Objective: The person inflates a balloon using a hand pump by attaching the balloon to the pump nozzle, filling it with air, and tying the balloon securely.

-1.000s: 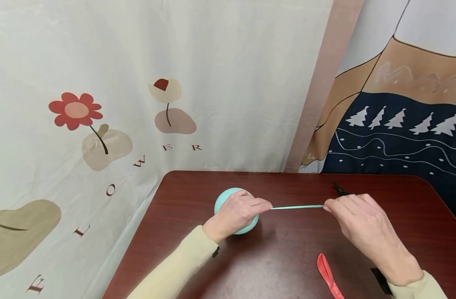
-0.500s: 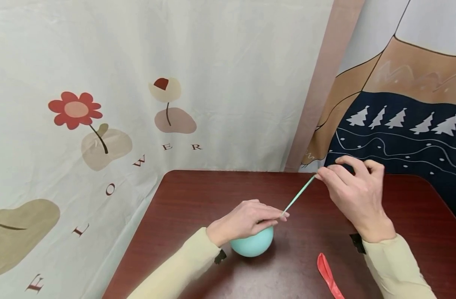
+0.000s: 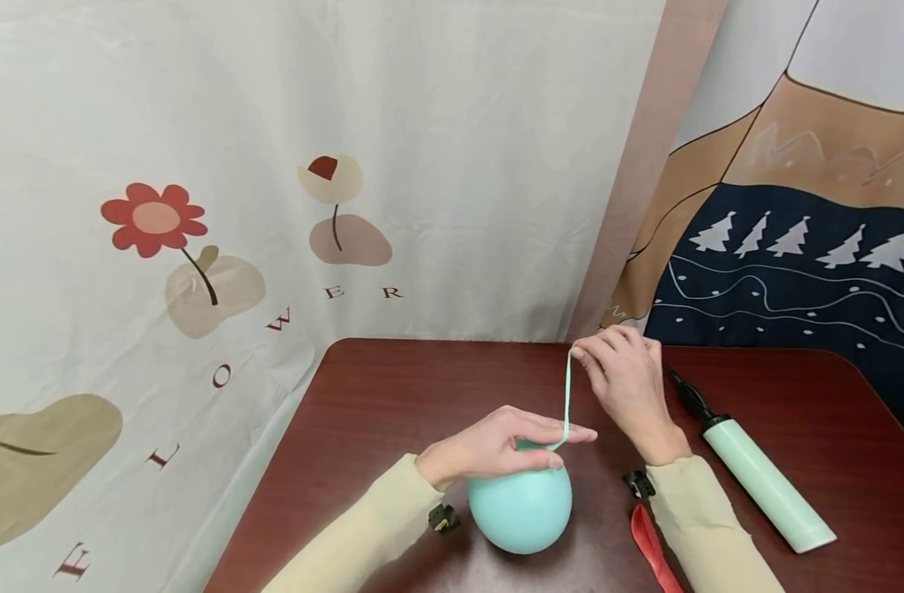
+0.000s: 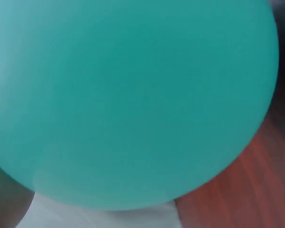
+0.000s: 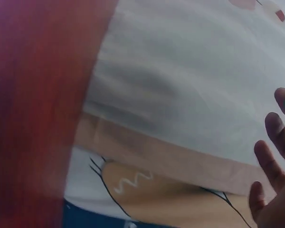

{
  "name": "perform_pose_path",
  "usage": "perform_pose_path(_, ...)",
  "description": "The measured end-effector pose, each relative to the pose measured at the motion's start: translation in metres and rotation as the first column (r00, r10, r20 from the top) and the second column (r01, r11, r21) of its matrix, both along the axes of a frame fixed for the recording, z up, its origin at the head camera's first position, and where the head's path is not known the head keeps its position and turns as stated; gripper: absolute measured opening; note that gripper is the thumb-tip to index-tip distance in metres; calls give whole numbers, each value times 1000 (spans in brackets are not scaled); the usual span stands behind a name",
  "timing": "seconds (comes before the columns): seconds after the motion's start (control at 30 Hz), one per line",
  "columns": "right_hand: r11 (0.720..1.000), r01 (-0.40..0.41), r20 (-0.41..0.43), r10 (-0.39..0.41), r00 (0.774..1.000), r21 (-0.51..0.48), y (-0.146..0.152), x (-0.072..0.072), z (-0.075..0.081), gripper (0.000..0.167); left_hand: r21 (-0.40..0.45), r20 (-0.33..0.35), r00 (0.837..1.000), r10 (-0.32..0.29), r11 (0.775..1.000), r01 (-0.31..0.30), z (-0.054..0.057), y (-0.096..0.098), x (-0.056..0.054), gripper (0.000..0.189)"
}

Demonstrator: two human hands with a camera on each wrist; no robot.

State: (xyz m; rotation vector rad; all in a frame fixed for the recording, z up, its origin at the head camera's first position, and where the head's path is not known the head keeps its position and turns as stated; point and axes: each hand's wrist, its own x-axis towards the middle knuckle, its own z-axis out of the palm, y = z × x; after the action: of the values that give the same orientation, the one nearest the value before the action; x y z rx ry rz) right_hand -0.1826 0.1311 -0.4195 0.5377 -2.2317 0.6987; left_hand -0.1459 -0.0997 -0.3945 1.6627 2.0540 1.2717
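Observation:
An inflated light-teal balloon (image 3: 521, 511) is under my left hand (image 3: 503, 445), near the middle of the table. The left fingers and thumb reach out to the right, with the balloon's stretched neck running between them. Above and to the right, my right hand (image 3: 622, 379) pinches the end of the neck between thumb and fingertips, pulling it up into a thin line. In the left wrist view the balloon (image 4: 142, 104) fills most of the picture and hides the left fingers. At the right edge of the right wrist view, several fingers of the right hand (image 5: 278, 166) appear.
A pale green hand pump (image 3: 770, 486) with a black nozzle lies on the right of the dark red table (image 3: 392, 379). Partly behind the right sleeve is a flat red balloon (image 3: 650, 548). A printed curtain (image 3: 459, 165) hangs along the table's back edge.
The inflated balloon and left hand have come nearer and slightly right. My right hand has risen and swung left, turning the stretched neck from level to nearly upright. The pump is now uncovered.

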Motion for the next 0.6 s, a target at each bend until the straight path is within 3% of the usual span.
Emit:
perform_pose_path(0.1,999,-25,63,27,998,-22,-7,0,-6,7,100,174,984,25,994,-43,-1,-5,-2,36)
perform_pose_path(0.17,998,-47,98,50,994,-32,-11,1,-8,5,222,306,952,25,970,-97,-1,-9,-4,33)
perform_pose_path(0.23,997,-72,129,75,989,-31,-15,3,-8,4,335,421,907,11,927,-167,-1,-13,-7,32)
perform_pose_path(0.33,995,-103,156,102,982,-4,-21,6,-6,2,453,533,846,2,844,-288,-2,-18,-11,28)
perform_pose_path(0.47,990,-134,174,124,977,44,-26,16,-3,3,484,653,757,22,757,-439,-3,-21,-15,32)
perform_pose_path(0.53,986,-152,175,139,975,67,-27,22,-2,5,449,704,709,50,742,-499,-4,-21,-16,35)
perform_pose_path(0.6,981,-167,164,151,975,95,-28,26,-1,6,393,727,679,101,750,-532,-3,-20,-17,38)
